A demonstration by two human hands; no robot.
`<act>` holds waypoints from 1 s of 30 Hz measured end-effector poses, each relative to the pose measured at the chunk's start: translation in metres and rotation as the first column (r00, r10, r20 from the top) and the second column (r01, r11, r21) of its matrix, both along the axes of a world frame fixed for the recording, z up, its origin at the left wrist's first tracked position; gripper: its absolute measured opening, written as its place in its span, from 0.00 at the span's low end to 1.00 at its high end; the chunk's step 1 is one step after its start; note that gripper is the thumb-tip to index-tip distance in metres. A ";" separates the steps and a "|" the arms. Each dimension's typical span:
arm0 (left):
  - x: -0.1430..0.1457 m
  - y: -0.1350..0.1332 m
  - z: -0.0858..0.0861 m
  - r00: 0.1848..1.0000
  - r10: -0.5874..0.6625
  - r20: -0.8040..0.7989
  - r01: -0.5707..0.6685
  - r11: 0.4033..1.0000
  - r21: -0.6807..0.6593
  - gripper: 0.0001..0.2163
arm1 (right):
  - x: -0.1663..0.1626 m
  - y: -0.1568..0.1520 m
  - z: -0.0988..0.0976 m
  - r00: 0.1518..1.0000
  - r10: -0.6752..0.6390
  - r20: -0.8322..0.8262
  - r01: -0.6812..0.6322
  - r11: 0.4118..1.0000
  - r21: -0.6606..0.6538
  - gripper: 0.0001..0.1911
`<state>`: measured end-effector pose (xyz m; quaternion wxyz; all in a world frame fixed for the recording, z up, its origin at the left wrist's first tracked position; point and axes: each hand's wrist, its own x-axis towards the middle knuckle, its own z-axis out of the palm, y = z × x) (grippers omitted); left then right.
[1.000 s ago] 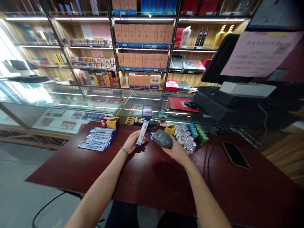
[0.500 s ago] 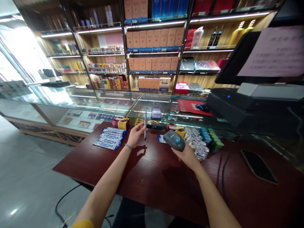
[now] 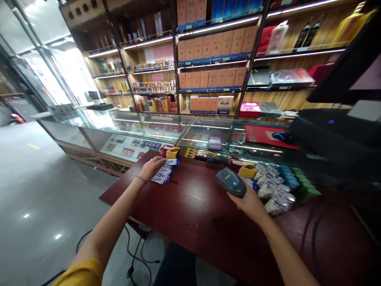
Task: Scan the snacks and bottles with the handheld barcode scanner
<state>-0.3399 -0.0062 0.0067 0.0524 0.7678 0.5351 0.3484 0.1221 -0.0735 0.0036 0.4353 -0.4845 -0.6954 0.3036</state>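
Left hand [image 3: 151, 169] lies palm down on the fanned blue-and-white packets [image 3: 163, 174]; I cannot tell whether its fingers pinch the top one or merely rest there. Below it on my feed, the table [image 3: 190, 206] ends in a left corner and a slanting near edge, and the forearm crosses that edge. Just beyond the packets stand red and yellow boxes [image 3: 171, 152], close to the glass counter [image 3: 139, 129] along the far side. Rightward, a broad stretch of dark wood gives me room between the hands. One pale square [image 3: 214, 143] at the glass is too pixelated for me to read. My right hand [image 3: 248, 204] is wrapped around a scanner [image 3: 230, 182], its blue light lit, held above the wood. It partly hides another blue-and-white packet [image 3: 251, 183] near a yellow stack [image 3: 247, 171]. Room tightens to the right: silver-lidded jars [image 3: 274, 190], then blue containers [image 3: 288, 178] and green containers [image 3: 306, 184], crowd together. Far right, the dark screen [image 3: 339, 59] is cut off; a near-right slab [image 3: 367, 222] is too dim to make out.
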 end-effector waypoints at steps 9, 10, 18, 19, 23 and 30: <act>-0.041 0.007 -0.017 0.985 -0.038 -0.170 0.020 0.994 -0.109 0.13 | 0.002 0.006 -0.006 0.997 0.043 0.071 -0.040 0.998 -0.039 0.31; -0.041 0.008 -0.018 0.988 -0.036 -0.151 0.019 0.993 -0.114 0.13 | 0.002 0.006 -0.007 0.997 0.044 0.065 -0.042 0.999 -0.032 0.32; -0.038 0.009 -0.024 0.990 -0.027 -0.135 0.013 0.994 -0.106 0.14 | -0.001 0.003 -0.007 1.000 0.007 0.026 -0.006 1.000 -0.028 0.32; -0.038 0.008 -0.026 0.987 -0.026 -0.161 0.010 0.995 -0.099 0.15 | -0.001 0.003 -0.006 1.000 -0.004 0.018 0.005 1.000 -0.021 0.31; -0.031 0.006 -0.031 0.973 0.001 -0.229 -0.015 0.998 -0.059 0.16 | -0.002 0.001 0.000 1.000 -0.019 -0.008 0.019 1.000 -0.004 0.28; 0.029 0.007 -0.031 0.992 -0.016 -0.125 0.019 1.000 0.022 0.16 | 0.006 0.000 0.008 0.999 -0.021 -0.048 0.020 1.000 -0.022 0.25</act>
